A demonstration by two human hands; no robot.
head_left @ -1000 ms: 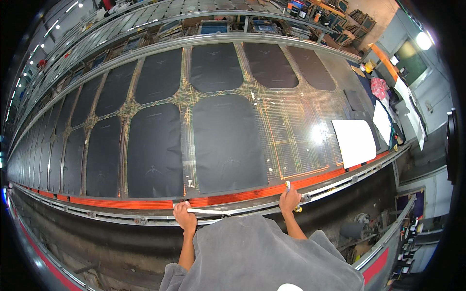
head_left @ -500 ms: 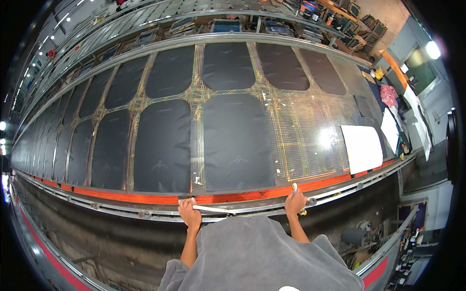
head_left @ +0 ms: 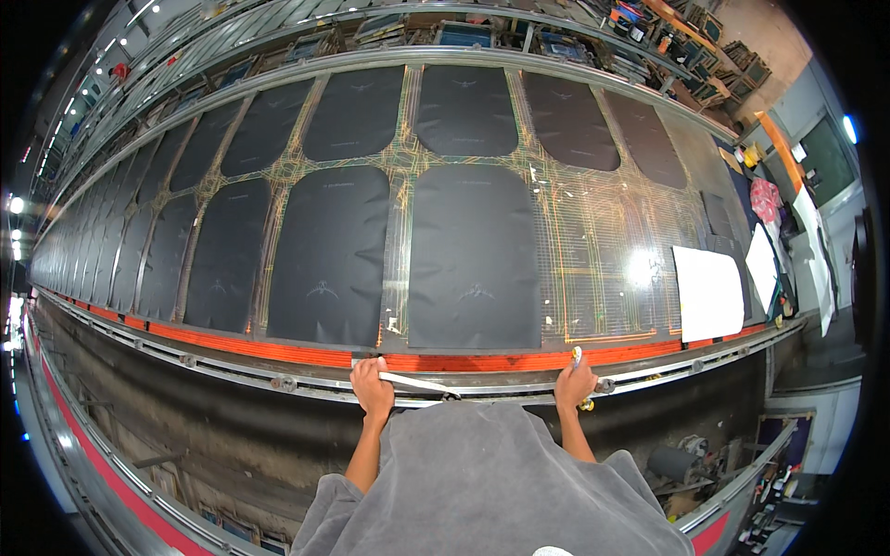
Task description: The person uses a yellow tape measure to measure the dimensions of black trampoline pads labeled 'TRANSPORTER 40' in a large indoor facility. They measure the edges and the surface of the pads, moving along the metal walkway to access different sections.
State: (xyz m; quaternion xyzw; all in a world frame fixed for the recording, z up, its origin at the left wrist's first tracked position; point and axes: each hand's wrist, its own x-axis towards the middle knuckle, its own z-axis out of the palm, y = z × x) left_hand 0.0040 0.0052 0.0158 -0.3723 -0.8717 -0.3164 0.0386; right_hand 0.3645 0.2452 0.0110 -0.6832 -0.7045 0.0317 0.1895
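One white bar (head_left: 415, 382), partly behind left fingers (head_left: 369, 369), object (head_left: 577, 354) in right fingers (head_left: 569, 374) unclear

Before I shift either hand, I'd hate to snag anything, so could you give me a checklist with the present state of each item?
1. Left hand at the white bar's left end: ok.
2. Right hand firm on the small white-tipped object: cannot tell.
3. Both hands off the nearest emblem-printed black panel: ok.
4. The black panel to its left free of ripples: not ok, ripples show by its right edge.
5. Gridded tabletop without scraps: not ok, small white scraps lie there.
6. White sheet apart from both hands: ok.
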